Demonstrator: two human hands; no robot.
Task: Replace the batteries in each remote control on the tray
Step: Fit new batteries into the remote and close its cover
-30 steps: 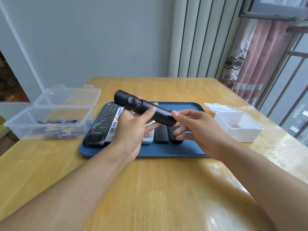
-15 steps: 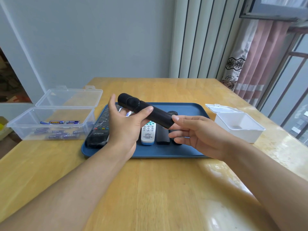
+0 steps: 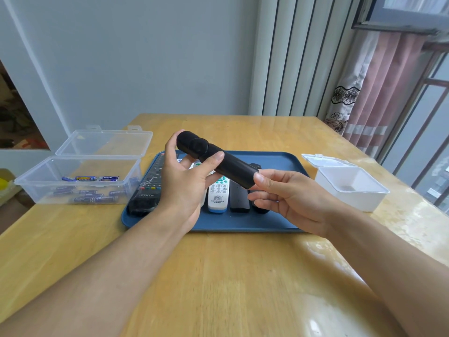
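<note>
Black remote (image 3: 218,162) held above blue tray (image 3: 279,222), tilted. Left hand (image 3: 187,188) gripping its upper half, thumb on top. Right hand (image 3: 289,193) pinching the lower end.

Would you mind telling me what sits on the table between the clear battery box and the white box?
In the head view, the blue tray lies between the clear battery box and the white box, carrying several remote controls.
</note>
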